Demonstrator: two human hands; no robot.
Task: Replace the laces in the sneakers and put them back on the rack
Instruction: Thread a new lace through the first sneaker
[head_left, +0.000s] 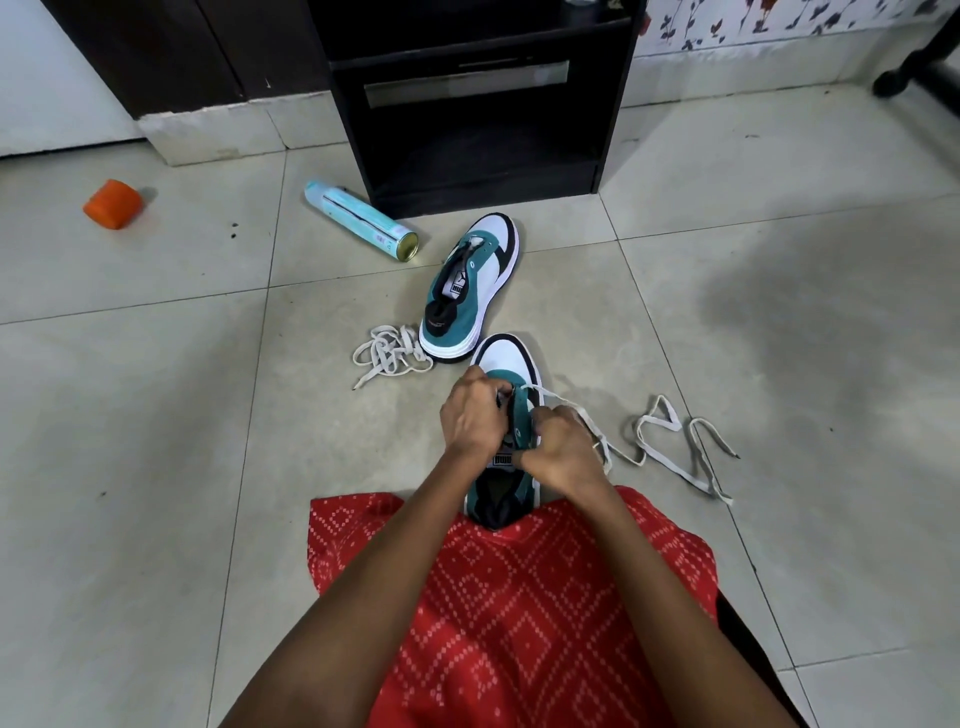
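**Q:** Hands?
**A:** Both at 12 o'clock, past my red patterned cloth (519, 597). My left hand (475, 415) and right hand (563, 449) are curled tight, pinching the eyelet flaps of the near teal-and-white sneaker (506, 364).
**Q:** Laces?
**A:** A flat white lace (670, 431) trails from it towards 3 o'clock. A loose lace heap (389, 353) lies at 11, the second matching sneaker (470, 291) beyond it, and the black wooden rack (467, 130) farthest.

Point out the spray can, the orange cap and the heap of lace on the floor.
spray can (361, 221), head view, middle of its body.
orange cap (112, 203), head view, its side wall.
heap of lace (390, 349), head view, a loop in the pile.
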